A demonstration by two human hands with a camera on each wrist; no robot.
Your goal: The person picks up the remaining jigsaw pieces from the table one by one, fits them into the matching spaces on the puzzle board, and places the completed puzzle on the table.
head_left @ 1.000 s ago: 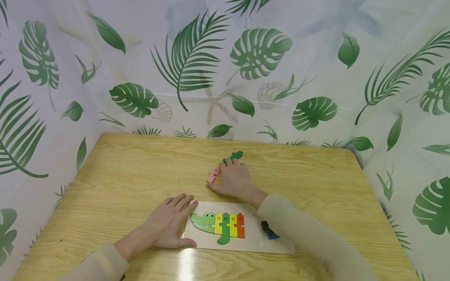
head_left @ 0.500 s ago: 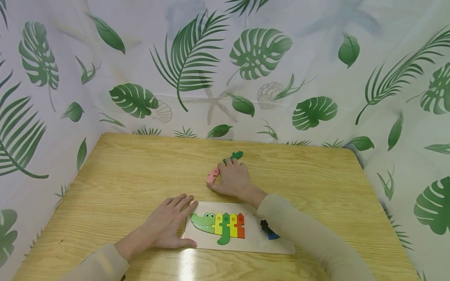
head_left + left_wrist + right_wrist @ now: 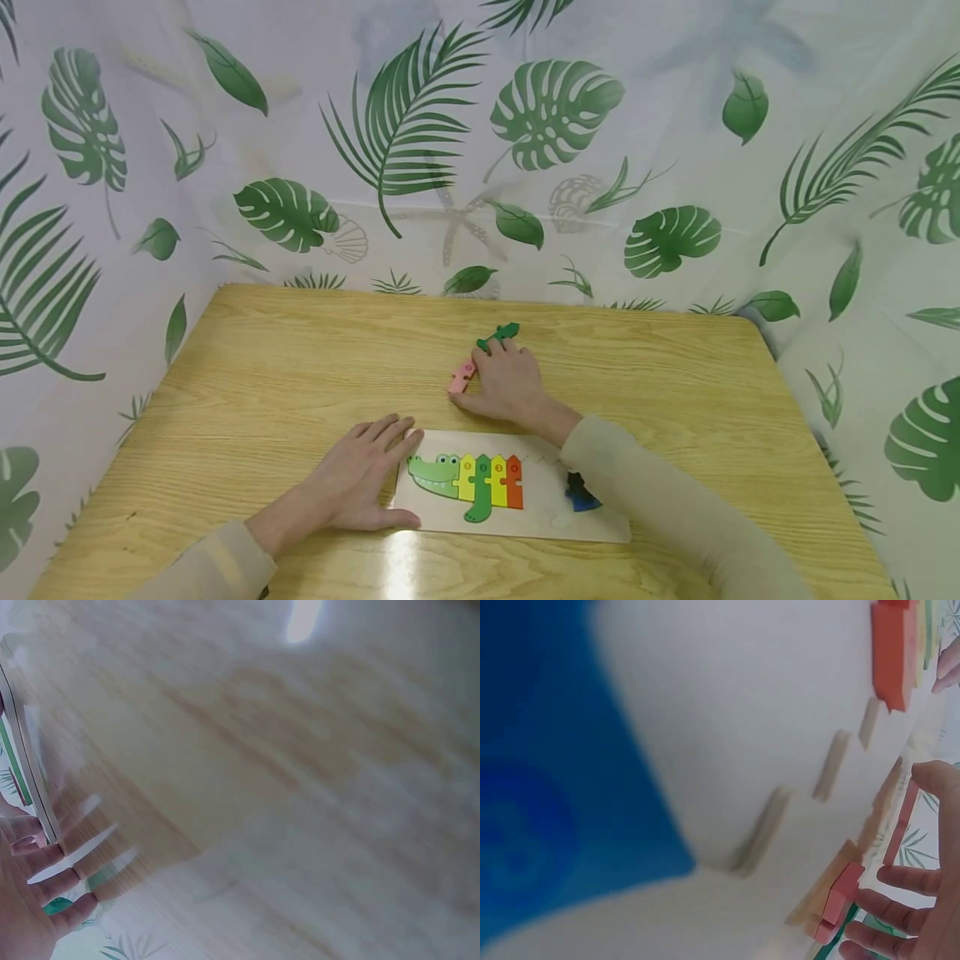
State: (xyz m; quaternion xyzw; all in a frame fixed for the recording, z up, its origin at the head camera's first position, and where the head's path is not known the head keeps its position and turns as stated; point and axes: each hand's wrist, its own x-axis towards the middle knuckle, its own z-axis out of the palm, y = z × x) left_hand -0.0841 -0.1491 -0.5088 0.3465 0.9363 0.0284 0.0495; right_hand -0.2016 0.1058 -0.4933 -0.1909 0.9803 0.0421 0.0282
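My right hand [image 3: 506, 383] is beyond the puzzle board and pinches a pink puzzle piece [image 3: 462, 377] between thumb and index finger. The right wrist view shows that pink edge between the two fingertips, and a second reddish-pink piece [image 3: 841, 892] by the other fingers. A dark green piece [image 3: 501, 335] lies just past the fingertips. My left hand [image 3: 363, 475] rests with spread fingers at the left end of the pale wooden board [image 3: 555, 525]. On the board, a green crocodile head [image 3: 435, 475] joins numbered yellow, green, yellow and red body pieces [image 3: 491, 482].
A dark blue piece [image 3: 581, 493] sits on the board's right part, partly under the right sleeve [image 3: 660, 492]. The wood-grain table [image 3: 300, 358] meets leaf-print cloth [image 3: 450, 150] at the back and sides.
My right hand has shifted slightly to the right, and the pink piece has moved along with it. The left hand and the board stay in place.
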